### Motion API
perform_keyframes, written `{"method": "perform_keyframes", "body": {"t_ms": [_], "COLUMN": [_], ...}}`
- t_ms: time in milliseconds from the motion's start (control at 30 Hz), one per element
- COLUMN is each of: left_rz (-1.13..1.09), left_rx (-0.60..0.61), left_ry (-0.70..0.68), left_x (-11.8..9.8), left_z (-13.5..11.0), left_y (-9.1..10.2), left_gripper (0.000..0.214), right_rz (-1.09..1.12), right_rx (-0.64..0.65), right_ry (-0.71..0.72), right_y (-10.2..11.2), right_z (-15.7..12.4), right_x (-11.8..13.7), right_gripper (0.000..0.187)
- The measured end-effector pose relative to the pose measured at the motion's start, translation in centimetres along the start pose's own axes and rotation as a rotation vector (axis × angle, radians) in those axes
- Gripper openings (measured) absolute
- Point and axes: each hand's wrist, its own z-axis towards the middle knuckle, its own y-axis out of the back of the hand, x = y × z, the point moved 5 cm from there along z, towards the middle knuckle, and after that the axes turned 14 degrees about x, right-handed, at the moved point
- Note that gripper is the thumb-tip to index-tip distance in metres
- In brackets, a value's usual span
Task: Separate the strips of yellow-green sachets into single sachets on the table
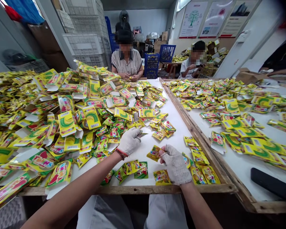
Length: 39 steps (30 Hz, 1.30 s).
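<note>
My right hand [177, 165], in a white knit glove with bare fingertips, pinches a small yellow sachet [153, 153] above the white tabletop [139, 154]. My left hand [129, 142], gloved the same way, is closed beside the pile of sachets. A thin, greenish thing [143, 135] shows edge-on at its fingertips; its kind is unclear. Below my hands lie a green sachet [141, 170] and a yellow sachet [162, 177]. Several yellow sachets [200, 157] line the wooden edge on the right. Loose sachets [114, 132] spill from the heap left of my left hand.
Printed yellow-green boxes [66, 123] form a high heap on the left. A wooden divider [193, 124] separates another tabletop bearing more boxes [252, 133] and a black phone-like object [273, 184]. Two people [126, 60] sit across the table. White crates [83, 44] stand behind.
</note>
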Motion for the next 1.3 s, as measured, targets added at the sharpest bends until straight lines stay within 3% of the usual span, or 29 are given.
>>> {"method": "perform_keyframes", "body": {"t_ms": [100, 167, 233, 300, 467, 600, 700, 767, 867, 967, 1067, 1167, 1300], "left_rz": [-0.798, -1.217, -1.406, -1.448, -1.056, -0.912, -0.869, -0.763, -0.403, 0.184, 0.646, 0.871, 0.871], "left_rx": [-0.028, 0.035, 0.139, 0.226, 0.216, 0.146, 0.144, 0.123, 0.027, -0.050, -0.013, 0.090, 0.222], "left_ry": [0.006, 0.047, 0.085, 0.106, 0.041, 0.004, -0.059, -0.059, 0.086, 0.297, 0.522, 0.449, 0.129], "left_x": [0.2, -0.1, -0.7, -1.1, -1.3, -1.4, -1.8, -1.4, 1.2, 5.6, 10.9, 14.0, 13.7], "left_z": [-2.2, -4.1, -6.0, -7.6, -9.2, -9.9, -11.0, -12.2, -15.1, -19.6, -24.2, -26.4, -25.5], "left_y": [-0.4, -1.7, -2.7, -3.0, -1.5, -0.7, -0.7, -0.5, 1.0, 4.6, 8.4, 9.9, 9.3], "left_gripper": [0.021, 0.028, 0.034, 0.034, 0.038, 0.033, 0.030, 0.029, 0.026, 0.025, 0.032, 0.040, 0.038], "right_rz": [0.224, 0.343, 0.352, 0.260, -0.086, -0.057, -0.103, -0.208, -0.250, -0.187, -0.151, -0.168, -0.268], "right_rx": [0.006, 0.021, 0.057, 0.111, 0.144, 0.092, 0.192, 0.263, 0.303, 0.317, 0.328, 0.306, 0.244], "right_ry": [0.022, 0.015, 0.005, 0.008, 0.057, 0.093, 0.089, 0.063, -0.018, -0.133, -0.167, -0.156, -0.035], "right_y": [-1.2, -2.2, -3.2, -3.8, -4.3, -5.0, -6.5, -7.5, -8.5, -9.2, -9.8, -10.4, -10.8], "right_z": [-0.2, -0.2, -0.1, -0.2, -0.6, -1.5, -2.0, -2.1, -1.9, -1.9, -1.8, -1.6, -1.4], "right_x": [0.4, 0.6, 0.9, 1.2, 2.1, 2.7, 2.7, 2.4, 1.8, 1.5, 1.7, 1.7, 1.4], "right_gripper": [0.021, 0.023, 0.023, 0.022, 0.018, 0.024, 0.042, 0.037, 0.034, 0.047, 0.055, 0.054, 0.050]}}
